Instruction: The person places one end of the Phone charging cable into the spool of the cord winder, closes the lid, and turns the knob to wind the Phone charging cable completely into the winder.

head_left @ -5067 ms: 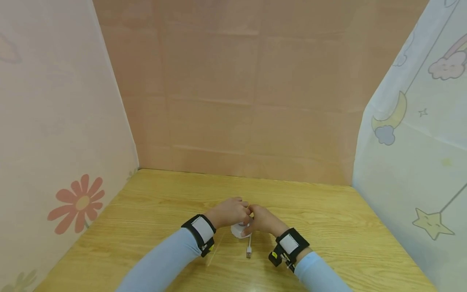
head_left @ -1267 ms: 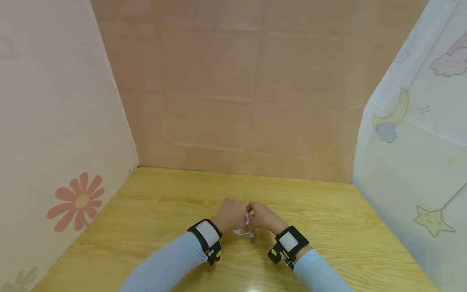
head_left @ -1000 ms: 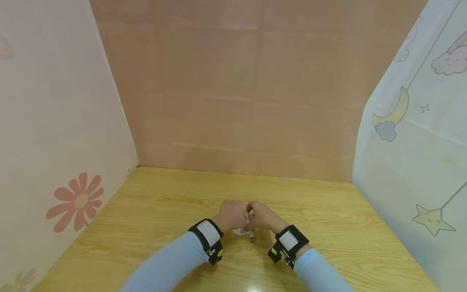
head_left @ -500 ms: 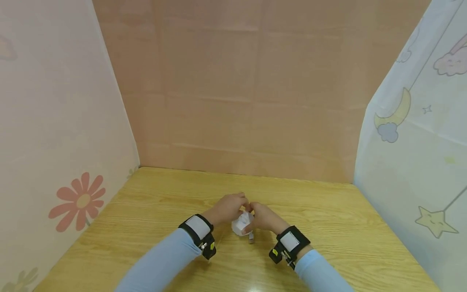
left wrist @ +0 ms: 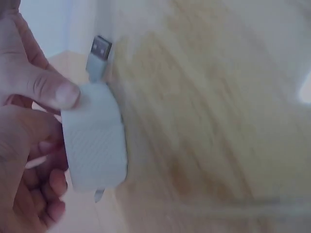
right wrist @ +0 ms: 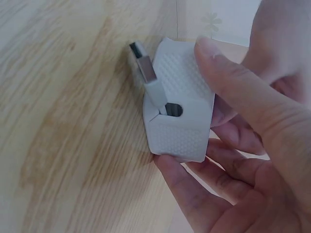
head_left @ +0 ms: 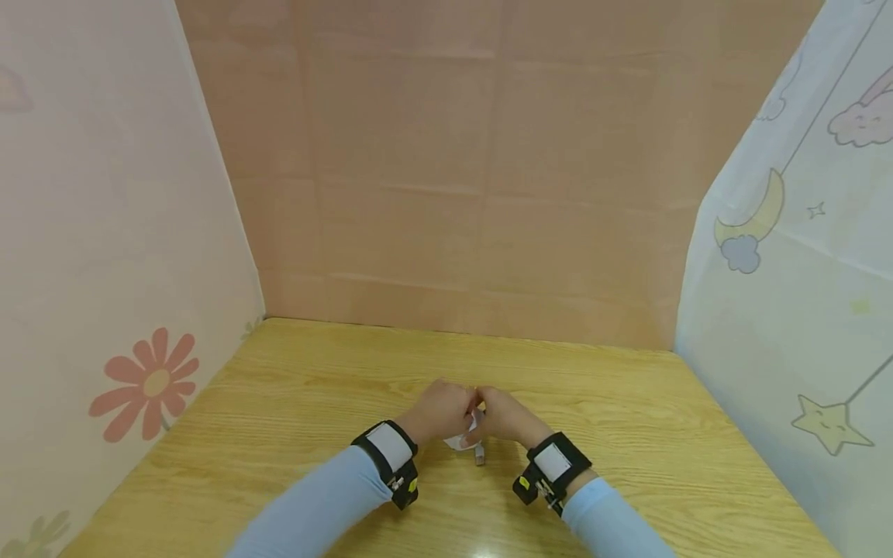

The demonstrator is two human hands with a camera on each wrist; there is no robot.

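In the right wrist view my right hand [right wrist: 262, 111] grips a white cable winder [right wrist: 187, 77], thumb on its textured face and fingers under its lower edge. A USB plug [right wrist: 148, 75] sticks out on a short white lead from a slot in that face. My left hand [left wrist: 29, 155] is close against the winder's other side, fingers curled, appearing to pinch the cable; the pinch itself is hidden behind the winder. A small grey-white bit of cable [left wrist: 99, 194] shows below the winder. In the head view both hands meet over the table, mostly covering the winder.
The wood-grain table [head_left: 593, 411] lies under the hands. A tan backdrop [head_left: 488, 170] stands behind it, with printed cloth walls at left [head_left: 125, 194] and right [head_left: 788, 310]. Each wrist wears a black strap with a small camera.
The left hand has circled around the winder, lifting away and coming down close again. The USB plug hung lower five seconds ago and now sits nearer the winder. The right hand stays nearly still.
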